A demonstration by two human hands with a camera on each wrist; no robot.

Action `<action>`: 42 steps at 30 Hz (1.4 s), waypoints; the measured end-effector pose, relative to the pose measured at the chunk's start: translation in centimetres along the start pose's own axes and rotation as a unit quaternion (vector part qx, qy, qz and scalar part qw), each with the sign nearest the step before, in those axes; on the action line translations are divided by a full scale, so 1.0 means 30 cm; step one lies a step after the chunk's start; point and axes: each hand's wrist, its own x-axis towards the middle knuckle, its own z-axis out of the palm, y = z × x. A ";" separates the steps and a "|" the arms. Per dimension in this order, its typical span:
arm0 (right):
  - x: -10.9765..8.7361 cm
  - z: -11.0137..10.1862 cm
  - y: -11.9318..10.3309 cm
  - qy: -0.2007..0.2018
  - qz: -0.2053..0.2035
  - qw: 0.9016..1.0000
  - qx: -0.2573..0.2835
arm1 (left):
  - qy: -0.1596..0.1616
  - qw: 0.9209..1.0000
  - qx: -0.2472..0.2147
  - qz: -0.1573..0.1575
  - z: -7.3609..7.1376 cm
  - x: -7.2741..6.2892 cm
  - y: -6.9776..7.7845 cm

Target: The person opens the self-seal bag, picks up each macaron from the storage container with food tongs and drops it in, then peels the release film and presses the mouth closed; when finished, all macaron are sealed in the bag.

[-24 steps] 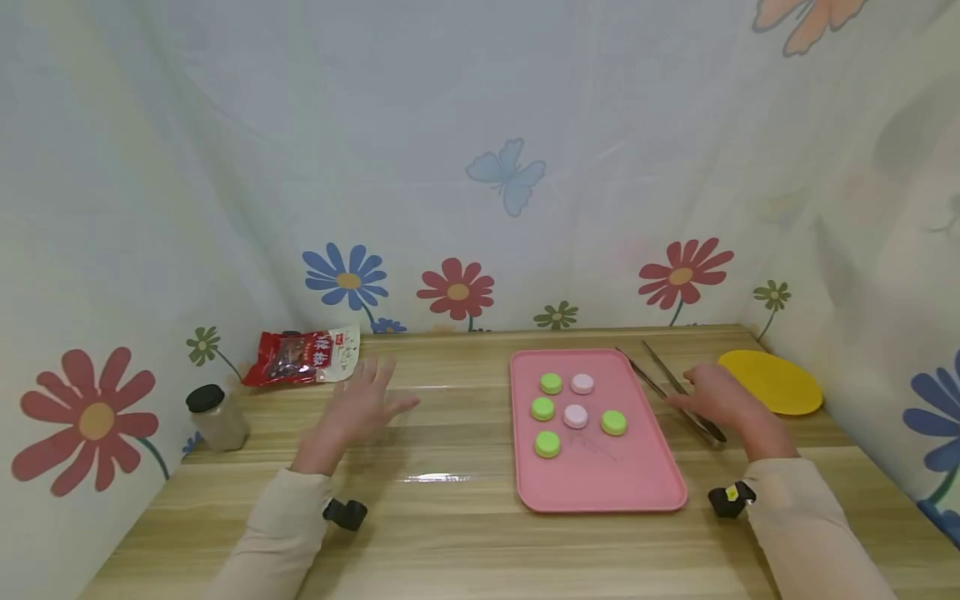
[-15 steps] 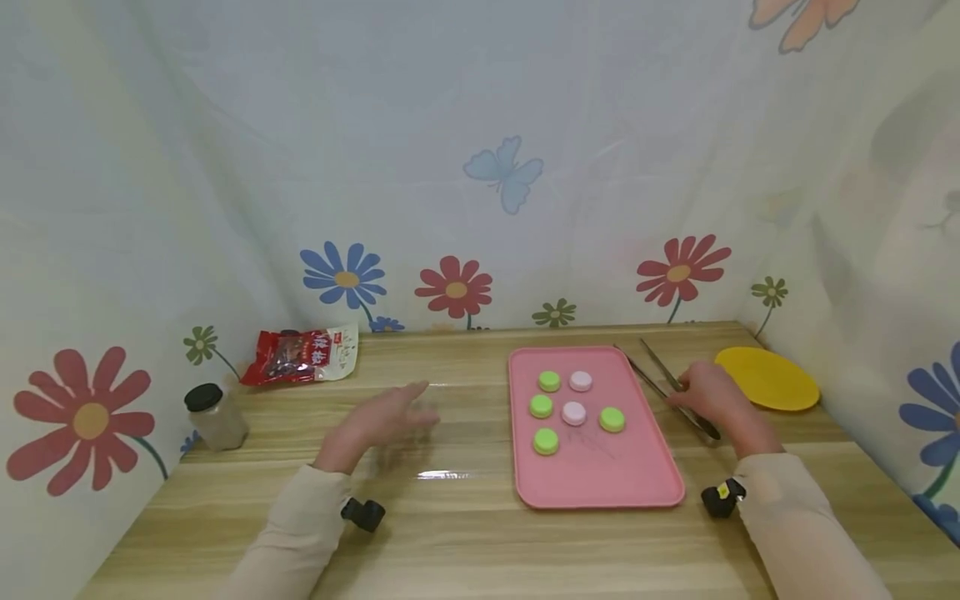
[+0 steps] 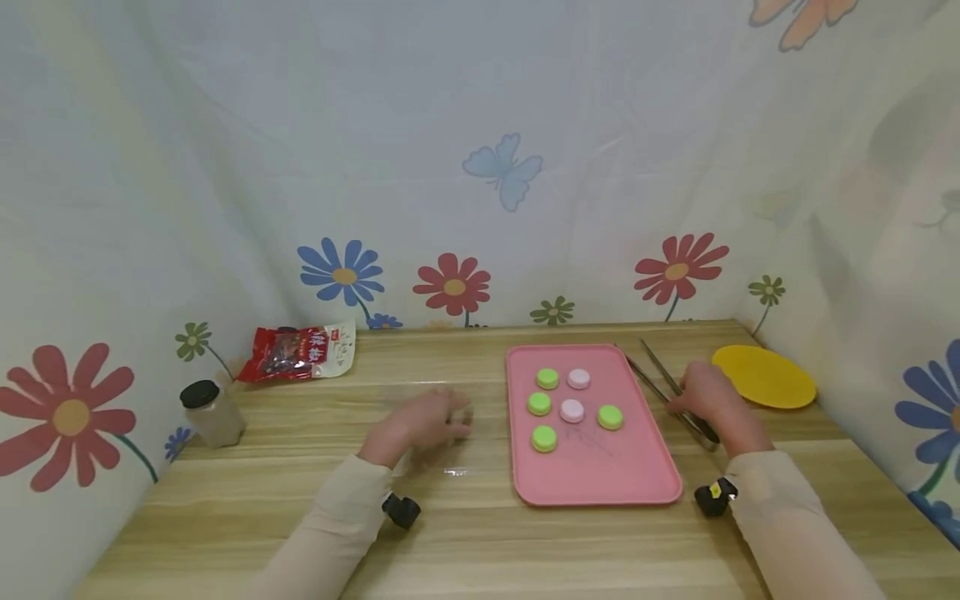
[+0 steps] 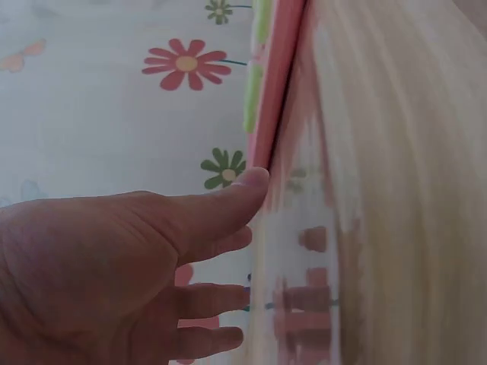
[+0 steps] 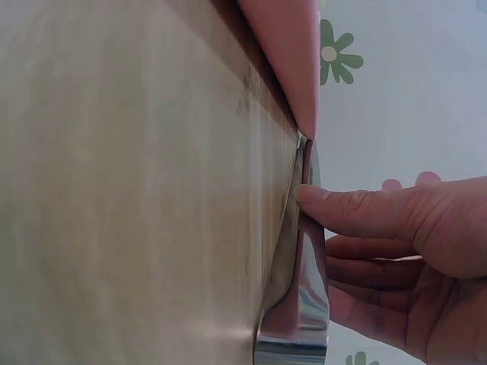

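Observation:
My left hand (image 3: 420,421) hovers palm down left of the pink tray (image 3: 600,487), fingers slightly bent, holding nothing. Below it lies a clear, glossy, flat piece (image 4: 304,262) that mirrors the fingers; its kind is hard to make out. The thumb tip overlaps the tray's edge in the left wrist view; contact cannot be told. Green macarons (image 3: 543,438) and pink macarons (image 3: 572,411) sit on the tray. On its right side, my right hand (image 3: 712,400) pinches metal tongs (image 5: 310,296) near their joined end, thumb on one side. Their tips point away, spread apart, along the tray.
A yellow plate (image 3: 765,377) lies beyond the right hand. At the back left is a red and white snack packet (image 3: 300,352). A jar with a black lid (image 3: 213,414) stands at the left edge. Flowered cloth walls border the wooden table (image 3: 480,550).
My left hand has swept right from near the packet towards the tray, its spread fingers now bent. My right hand has settled on the tongs, which stay in place.

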 end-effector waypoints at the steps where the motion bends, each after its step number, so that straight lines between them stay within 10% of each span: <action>1: -0.001 -0.002 -0.003 -0.002 0.001 1.000 -0.002 | -0.006 1.000 0.003 -0.002 0.007 0.007 0.004; 15: 0.002 -0.008 -0.016 0.016 -0.028 0.999 -0.038 | -0.060 0.996 0.047 -0.037 0.049 0.039 0.056; 42: 0.003 -0.009 -0.005 0.006 -0.019 0.998 -0.052 | -0.030 0.996 0.017 -0.077 0.078 0.053 0.062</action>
